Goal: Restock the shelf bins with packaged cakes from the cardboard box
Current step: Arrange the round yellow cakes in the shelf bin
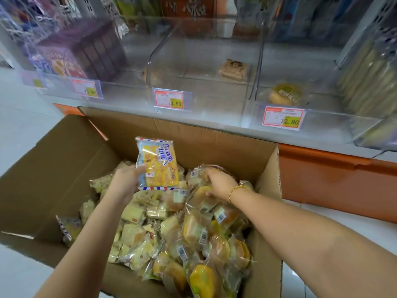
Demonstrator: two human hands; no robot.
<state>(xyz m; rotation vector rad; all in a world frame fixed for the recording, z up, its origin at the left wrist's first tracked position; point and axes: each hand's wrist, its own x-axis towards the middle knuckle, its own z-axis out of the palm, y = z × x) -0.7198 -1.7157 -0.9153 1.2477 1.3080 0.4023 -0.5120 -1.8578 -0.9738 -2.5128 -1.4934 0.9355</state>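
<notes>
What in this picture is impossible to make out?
Head view:
- right hand: fingers sunk among wrapped round cakes; grip unclear.
- left price tag: digits blurred.
- cardboard box: floor buried under cakes.
- far-right bin: cut by frame edge.

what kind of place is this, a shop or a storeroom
Most likely a shop aisle, perhaps a grocery or snack store: clear shelf bins carry price tags on their fronts, and an open cardboard box of packaged cakes sits below them.
</notes>
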